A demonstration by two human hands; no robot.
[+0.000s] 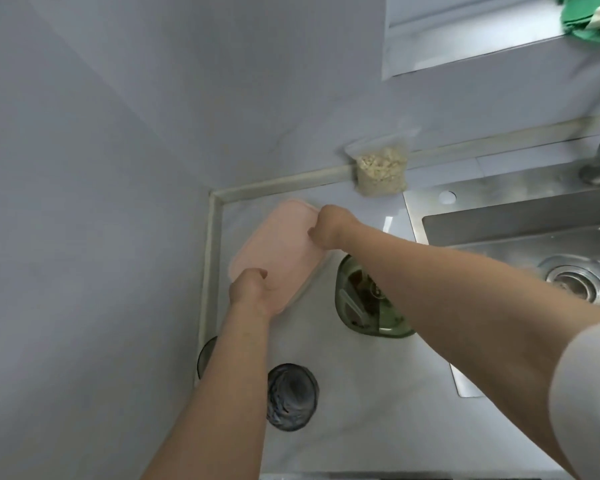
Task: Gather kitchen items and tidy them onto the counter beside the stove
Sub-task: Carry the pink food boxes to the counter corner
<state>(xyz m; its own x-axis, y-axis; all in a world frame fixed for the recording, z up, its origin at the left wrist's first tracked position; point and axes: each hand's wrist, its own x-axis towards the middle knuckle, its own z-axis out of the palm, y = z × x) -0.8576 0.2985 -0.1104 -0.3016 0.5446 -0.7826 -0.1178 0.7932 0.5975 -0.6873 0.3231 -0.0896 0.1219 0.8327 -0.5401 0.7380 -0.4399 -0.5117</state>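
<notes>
Toward the back-left corner of the bench (pixel 361 375), left hand (pixel 250 287) and right hand (pixel 329 226) each grip an end of a pink lidded box (pixel 283 249) — probably squaring it.

pale grey bench (pixel 361 393) in a wall corner, sealed along the back and left edges. carries a pink box (pixel 278 254) near that corner, a bag of oats (pixel 380 171) propped against the back wall, a green glass tub (pixel 361 306) just right of the box, a dark jar (pixel 291 396) nearer the front. has a steel sink (pixel 482 202) set in on the right. another dark round thing (pixel 207 355) at the left edge, mostly hidden.
</notes>
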